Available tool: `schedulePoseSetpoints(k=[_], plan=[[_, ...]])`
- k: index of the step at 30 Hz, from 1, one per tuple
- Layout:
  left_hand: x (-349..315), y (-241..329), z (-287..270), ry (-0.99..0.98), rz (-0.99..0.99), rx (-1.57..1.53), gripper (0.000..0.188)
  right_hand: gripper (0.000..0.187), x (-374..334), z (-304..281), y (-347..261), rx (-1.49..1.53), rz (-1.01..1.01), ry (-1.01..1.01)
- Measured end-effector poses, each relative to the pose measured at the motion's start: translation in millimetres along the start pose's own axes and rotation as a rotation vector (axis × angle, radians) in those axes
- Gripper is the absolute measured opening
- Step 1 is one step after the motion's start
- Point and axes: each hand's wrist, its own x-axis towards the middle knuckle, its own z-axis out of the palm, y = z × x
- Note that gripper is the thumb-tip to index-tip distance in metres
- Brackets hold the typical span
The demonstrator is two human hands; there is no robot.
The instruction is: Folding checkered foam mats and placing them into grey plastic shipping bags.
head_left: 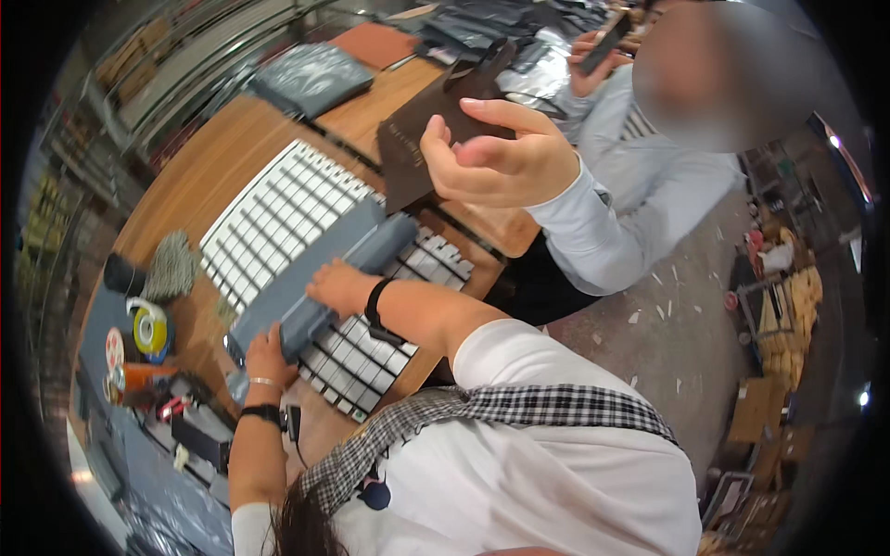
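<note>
A smooth blue-grey sheet (278,304), rolled along its near side, lies across a white panel (278,218) marked off by a grid of dark lines. My left hand (266,357) grips the left end of the roll, with a pale bracelet and a dark band on the wrist. Farther along, my right hand (339,286) is bent over the top of the roll, its fingers curled on the grey surface. A dark band circles that wrist too. The undersides of both hands are hidden.
A co-worker's hand (514,157) reaches over the table's right side, beside a dark brown paper bag (408,139). Tape rolls (150,329), an orange can (139,378) and grey yarn (171,269) stand left. A plastic-wrapped grey packet (311,79) lies at the back.
</note>
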Motion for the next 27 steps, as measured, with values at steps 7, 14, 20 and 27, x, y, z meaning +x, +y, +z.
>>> schedulePoseSetpoints(k=[7,14,20,27], plan=[[-83,62,-11,-0.298,0.080,-0.132,0.097,0.079,-104,23,-44,0.080,-0.041,-0.117],[-46,17,6,-0.251,0.204,-0.069,0.107,0.090,-87,21,-48,0.090,0.039,-0.082],[-32,-41,47,-0.190,-0.103,-0.547,0.119,0.118,-53,1,-22,0.180,0.025,-0.281],[-3,-63,64,-0.180,-0.014,-0.622,0.113,0.124,-35,-8,-8,0.243,0.051,-0.324]])
